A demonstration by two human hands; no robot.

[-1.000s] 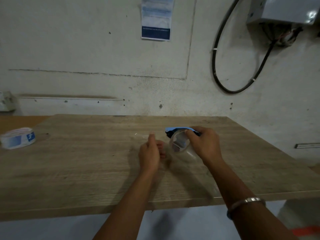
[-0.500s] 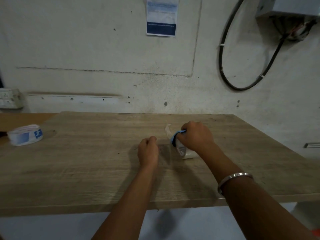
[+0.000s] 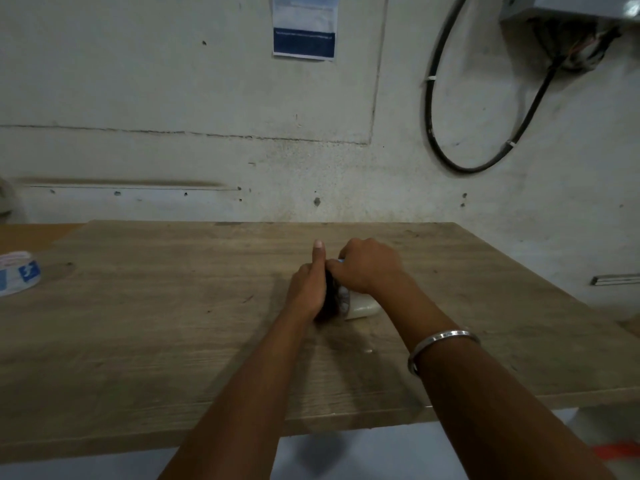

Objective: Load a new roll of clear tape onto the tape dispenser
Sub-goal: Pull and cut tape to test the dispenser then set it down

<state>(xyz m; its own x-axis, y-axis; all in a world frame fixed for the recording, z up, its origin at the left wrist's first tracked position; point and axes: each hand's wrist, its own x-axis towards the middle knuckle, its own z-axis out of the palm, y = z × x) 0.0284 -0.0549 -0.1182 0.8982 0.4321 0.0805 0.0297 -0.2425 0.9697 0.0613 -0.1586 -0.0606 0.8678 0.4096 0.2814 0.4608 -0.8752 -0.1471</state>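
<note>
Both hands meet at the middle of the wooden table (image 3: 173,341). My right hand (image 3: 369,266) is closed from above over the tape dispenser (image 3: 334,296), a dark body with a sliver of blue at the top. The clear tape roll (image 3: 362,308) shows pale below my right palm, resting on the table. My left hand (image 3: 310,289) presses against the dispenser's left side with its thumb pointing up. Most of the dispenser is hidden between the two hands.
A second roll in a white and blue wrapper (image 3: 19,277) lies at the table's far left edge. The wall (image 3: 207,133) stands right behind the table, with a black cable loop (image 3: 467,161) at the upper right. A metal bangle (image 3: 443,344) circles my right wrist.
My left hand has moved right from a loose fist on the table and now grips the dispenser's side, thumb up. My right hand stays on the dispenser and roll, lowered onto the table.
</note>
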